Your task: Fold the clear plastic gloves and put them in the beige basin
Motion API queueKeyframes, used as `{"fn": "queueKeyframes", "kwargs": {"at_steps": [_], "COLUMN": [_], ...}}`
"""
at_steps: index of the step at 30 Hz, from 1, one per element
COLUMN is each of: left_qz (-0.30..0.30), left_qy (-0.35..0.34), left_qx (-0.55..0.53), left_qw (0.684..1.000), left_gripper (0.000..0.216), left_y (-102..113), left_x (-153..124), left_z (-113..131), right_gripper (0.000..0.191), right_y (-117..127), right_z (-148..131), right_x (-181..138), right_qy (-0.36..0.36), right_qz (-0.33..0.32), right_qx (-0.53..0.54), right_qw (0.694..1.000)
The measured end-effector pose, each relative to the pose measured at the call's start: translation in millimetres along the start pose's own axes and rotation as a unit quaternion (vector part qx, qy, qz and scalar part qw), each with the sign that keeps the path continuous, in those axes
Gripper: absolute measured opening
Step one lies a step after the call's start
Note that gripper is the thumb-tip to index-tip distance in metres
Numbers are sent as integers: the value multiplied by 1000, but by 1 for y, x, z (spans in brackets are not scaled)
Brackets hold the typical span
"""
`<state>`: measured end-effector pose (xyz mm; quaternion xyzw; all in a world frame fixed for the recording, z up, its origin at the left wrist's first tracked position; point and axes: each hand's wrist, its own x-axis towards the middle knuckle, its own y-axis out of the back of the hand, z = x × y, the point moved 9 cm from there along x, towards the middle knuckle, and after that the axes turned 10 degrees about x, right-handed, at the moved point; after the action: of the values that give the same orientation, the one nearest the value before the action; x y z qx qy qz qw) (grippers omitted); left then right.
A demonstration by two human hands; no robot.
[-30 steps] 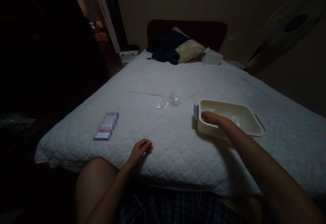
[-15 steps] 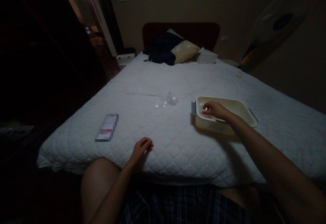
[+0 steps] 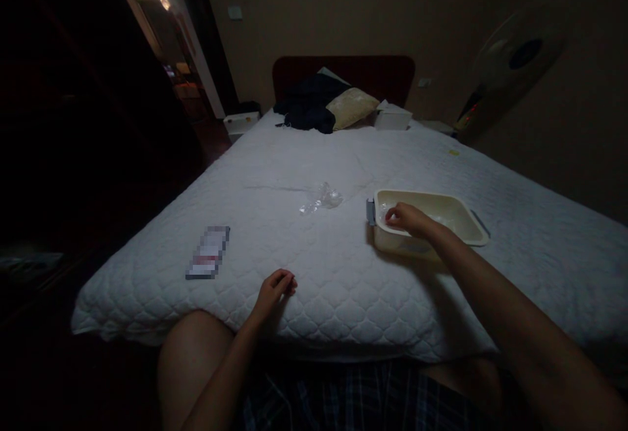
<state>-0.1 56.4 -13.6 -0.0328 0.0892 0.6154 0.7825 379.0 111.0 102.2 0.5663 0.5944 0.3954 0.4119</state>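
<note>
Right hand point(image 3: 409, 218) curled over cream tub point(image 3: 461, 216) near rim (grip unclear); left hand point(image 3: 273, 289) loosely curled, empty, on mattress point(image 3: 343, 267).

1. We record a dim room with plain tan walls point(image 3: 318, 6).
2. We note a bed point(image 3: 294, 176) under a white quilted cover, with a dark red headboard point(image 3: 377, 71).
3. We list a standing fan point(image 3: 510, 58) at the right wall.
4. We see a lit doorway point(image 3: 161, 32) at the far left, beside dark furniture point(image 3: 73, 123).
</note>
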Motion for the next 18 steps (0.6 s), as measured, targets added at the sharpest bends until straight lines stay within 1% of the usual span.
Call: {"fn": "queueKeyframes", "kwargs": {"at_steps": [3,6,8,10,12,13,15,17,18], "left_qz": [-6,-1,3,7,13,13,12,11,12], "left_qy": [-1,4,5,9,12,13,10,10,11], "left_qx": [10,10,5,-4,-14,-17,-18,-16,-17], "left_qw": [1000,1000,1000,1000,1000,1000,1000,1000,1000], "left_gripper": [30,31,31,31,30,30,30,31,32], "left_y": [0,1,0,-1,-2,-3,-3,-3,-3], "left_x": [1,2,1,-1,-2,-3,-3,-3,-3], "left_z": [0,-1,-1,0,2,3,6,7,7], "right_gripper": [22,21,23,25,26,25,23,24,24], "right_y": [9,27,45,62,68,64,43,8,-15], "right_z": [-7,-17,-32,-55,-83,-97,-123,-144,-155], "right_x": [-1,-5,-9,-16,-22,-24,-25,-24,-25], "right_qy": [22,26,40,72,109,128,157,171,183], "right_qz": [7,36,89,164,217,227,217,190,166], "right_qx": [-1,4,0,-4,13,29,70,112,122], "right_qw": [1000,999,995,984,970,965,961,960,961]}}
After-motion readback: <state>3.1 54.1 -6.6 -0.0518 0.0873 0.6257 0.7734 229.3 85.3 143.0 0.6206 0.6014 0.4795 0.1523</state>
